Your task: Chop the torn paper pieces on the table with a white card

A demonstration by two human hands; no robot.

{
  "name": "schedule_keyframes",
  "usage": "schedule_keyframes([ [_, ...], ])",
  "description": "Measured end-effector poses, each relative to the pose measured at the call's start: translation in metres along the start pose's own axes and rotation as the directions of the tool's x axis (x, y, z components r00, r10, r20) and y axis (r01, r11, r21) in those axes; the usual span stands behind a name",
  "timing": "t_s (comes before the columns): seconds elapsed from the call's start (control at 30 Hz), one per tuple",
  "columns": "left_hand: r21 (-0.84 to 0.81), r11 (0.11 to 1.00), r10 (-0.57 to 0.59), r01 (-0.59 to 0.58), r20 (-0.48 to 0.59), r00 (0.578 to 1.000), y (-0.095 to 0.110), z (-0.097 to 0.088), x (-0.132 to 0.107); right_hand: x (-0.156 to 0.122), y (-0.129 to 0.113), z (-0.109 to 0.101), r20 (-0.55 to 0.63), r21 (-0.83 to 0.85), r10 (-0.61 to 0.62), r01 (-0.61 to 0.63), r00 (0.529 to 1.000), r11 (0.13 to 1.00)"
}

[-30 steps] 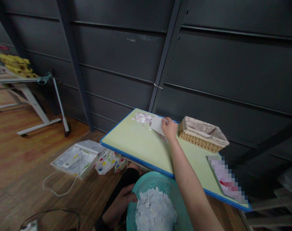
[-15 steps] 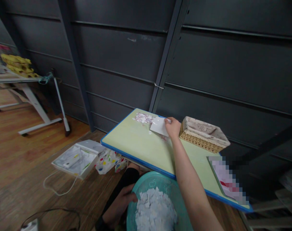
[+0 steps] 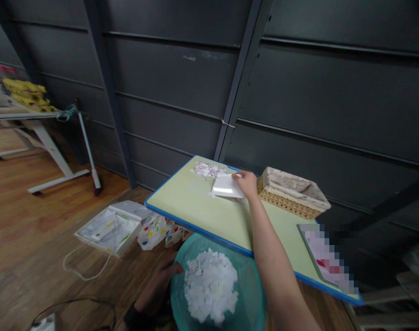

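My right hand (image 3: 246,182) pinches the edge of a white card (image 3: 226,186) just over the yellow-green tabletop (image 3: 192,202). The card is bent a little and shines near its lower edge. Small white and pinkish paper scraps (image 3: 208,168) lie spread behind it, partly covered by it. Low in the head view, my left hand (image 3: 168,272) grips the rim of a teal plastic basket (image 3: 249,285), its fingers partly hidden. A heap of torn white paper pieces (image 3: 211,287) fills much of the basket, which sits below the table's front edge.
A lined wicker basket (image 3: 292,193) stands at the table's back right, with a blurred-out flat item (image 3: 326,257) nearer the front. On the floor at left are an open white box (image 3: 109,227) and a dotted plastic bag (image 3: 156,232). Dark metal panels (image 3: 171,69) rise behind.
The teal basket has shifted left and up with my left hand, showing more of its right side. My right hand has moved slightly, and the card now tilts and bends differently.
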State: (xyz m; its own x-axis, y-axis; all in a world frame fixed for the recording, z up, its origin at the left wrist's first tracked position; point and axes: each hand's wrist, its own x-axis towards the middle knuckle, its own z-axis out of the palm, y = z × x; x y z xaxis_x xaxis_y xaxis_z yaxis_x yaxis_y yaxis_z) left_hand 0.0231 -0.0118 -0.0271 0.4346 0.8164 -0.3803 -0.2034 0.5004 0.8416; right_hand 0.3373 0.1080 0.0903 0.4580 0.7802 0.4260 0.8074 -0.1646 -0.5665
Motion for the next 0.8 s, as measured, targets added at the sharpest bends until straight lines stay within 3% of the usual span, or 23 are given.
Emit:
schedule_keyframes([
  [0.17,-0.053,0.998,0.011,-0.016,-0.098,0.995,0.006,-0.014,0.001,0.004,0.007,0.003,-0.001,0.116,0.040,-0.040,0.999,0.992],
  [0.33,-0.043,0.999,-0.001,-0.006,-0.163,0.987,0.011,-0.018,0.004,0.004,0.013,0.006,0.213,0.288,-0.011,-0.052,0.977,0.956],
  [0.43,-0.057,0.998,0.002,-0.015,-0.214,0.977,0.013,-0.020,0.007,0.004,0.016,0.002,0.237,0.388,0.057,-0.148,0.970,0.910],
  [0.6,-0.070,0.997,0.000,-0.016,-0.226,0.974,0.015,-0.021,0.006,0.008,0.023,0.000,0.167,0.307,0.129,-0.176,0.977,0.935],
  [0.8,-0.024,0.993,0.105,-0.115,-0.258,0.960,0.019,-0.022,0.007,0.004,0.015,0.007,0.257,0.273,-0.007,-0.066,0.966,0.960],
])
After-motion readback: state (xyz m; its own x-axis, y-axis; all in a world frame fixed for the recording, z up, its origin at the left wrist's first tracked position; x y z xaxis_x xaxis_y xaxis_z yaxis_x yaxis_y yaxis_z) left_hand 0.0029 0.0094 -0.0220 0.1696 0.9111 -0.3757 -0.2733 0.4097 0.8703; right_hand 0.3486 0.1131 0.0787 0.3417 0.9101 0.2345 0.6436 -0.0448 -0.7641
